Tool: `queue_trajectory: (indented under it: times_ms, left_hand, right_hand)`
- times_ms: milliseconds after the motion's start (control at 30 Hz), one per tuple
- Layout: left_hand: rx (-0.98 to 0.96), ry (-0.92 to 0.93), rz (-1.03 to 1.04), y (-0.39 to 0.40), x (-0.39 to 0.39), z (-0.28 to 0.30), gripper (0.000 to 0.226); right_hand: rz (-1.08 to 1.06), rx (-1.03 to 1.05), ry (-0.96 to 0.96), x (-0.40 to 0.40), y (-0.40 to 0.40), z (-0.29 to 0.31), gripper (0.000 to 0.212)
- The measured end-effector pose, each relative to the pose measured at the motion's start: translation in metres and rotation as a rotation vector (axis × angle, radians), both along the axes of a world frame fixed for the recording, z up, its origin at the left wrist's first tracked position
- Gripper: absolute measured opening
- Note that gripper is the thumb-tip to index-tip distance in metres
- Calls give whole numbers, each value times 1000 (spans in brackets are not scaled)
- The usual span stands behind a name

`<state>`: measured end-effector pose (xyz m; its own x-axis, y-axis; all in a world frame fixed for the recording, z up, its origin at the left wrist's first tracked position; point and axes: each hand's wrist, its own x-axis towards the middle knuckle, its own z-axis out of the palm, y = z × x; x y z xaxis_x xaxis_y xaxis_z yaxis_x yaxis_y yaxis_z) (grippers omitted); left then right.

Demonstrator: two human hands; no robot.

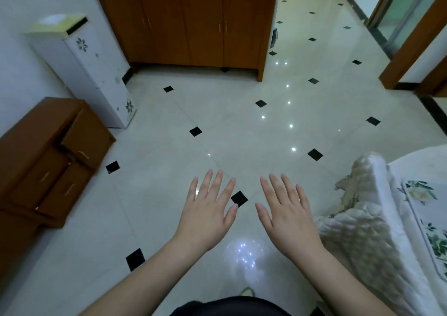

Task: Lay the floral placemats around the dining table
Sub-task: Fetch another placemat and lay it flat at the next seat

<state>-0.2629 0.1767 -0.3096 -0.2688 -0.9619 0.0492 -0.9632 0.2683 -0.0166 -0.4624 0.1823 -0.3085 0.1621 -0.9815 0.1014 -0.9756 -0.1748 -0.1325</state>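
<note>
My left hand (208,209) and my right hand (284,210) are stretched out side by side over the tiled floor, palms down, fingers spread, holding nothing. At the right edge the dining table (416,170) shows under a white cloth. A floral placemat (429,216), white with green leaves and a dark border line, lies flat on it. A chair back with a cream quilted cover (367,194) stands against the table, just right of my right hand.
A white floor with black diamond tiles (242,127) spreads ahead. A low brown drawer cabinet (48,156) stands at the left, a tall white box with flower marks (92,74) behind it, a brown wooden cupboard (193,23) at the back, and door frames (411,40) at the far right.
</note>
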Motion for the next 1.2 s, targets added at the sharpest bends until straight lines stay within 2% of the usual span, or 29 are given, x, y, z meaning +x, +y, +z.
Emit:
queue_trajectory:
  times_ms: [267,567,833,1000,1200]
  left_hand:
    - [-31,-3,-32,-88,-22,-3,59]
    - [-42,68,-84,-219,-17,-7,59]
    - [-12,120,-230,-329,-20,-3,59]
    - [44,123,-341,-386,-56,-5,58]
    - [127,110,-476,-456,-138,-4,66]
  right_hand:
    - [-26,-29,-10,-12,-77,-5,60]
    - [-121,-69,61,-1,-195,-11,60]
    - [-241,-97,94,8,-282,-8,60]
    - [-345,-88,82,-18,-317,-7,60]
    - [-497,-43,79,-91,-355,-16,59]
